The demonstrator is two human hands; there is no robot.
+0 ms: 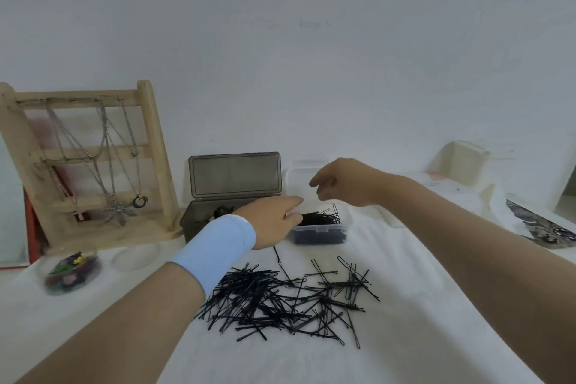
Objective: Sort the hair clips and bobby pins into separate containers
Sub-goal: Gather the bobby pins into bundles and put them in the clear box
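- Black wire bobby pins (280,299) lie in a tangled heap on the white cloth (405,337), near and centre. More of them fill the small clear box (319,232) just beyond the heap.
- By their look they are very light, thin, springy and smooth. Their crossed legs will likely snag, so one pull may drag several along.
- The best hold, I judge, is a pinch across a pin's middle or at its closed bend, starting from the looser right edge of the heap. A small bunch could also be gathered lengthwise.
- The left hand (274,221), with a pale blue wristband (218,248), reaches to the left rim of the clear box. Its fingers are fairly straight and close together; whether they touch pins I cannot tell.
- The right hand (343,182) hangs above the clear box, fingers loosely curled with a gap to the thumb and nothing seen between them.
- Something dark, perhaps hair clips (223,212), sits in the smoky grey box (199,224), which stands lid up just left of the clear box.
- A glass bowl (42,271) of coloured pieces stands near left, and a wooden stand (152,146) hung with necklaces is far left.
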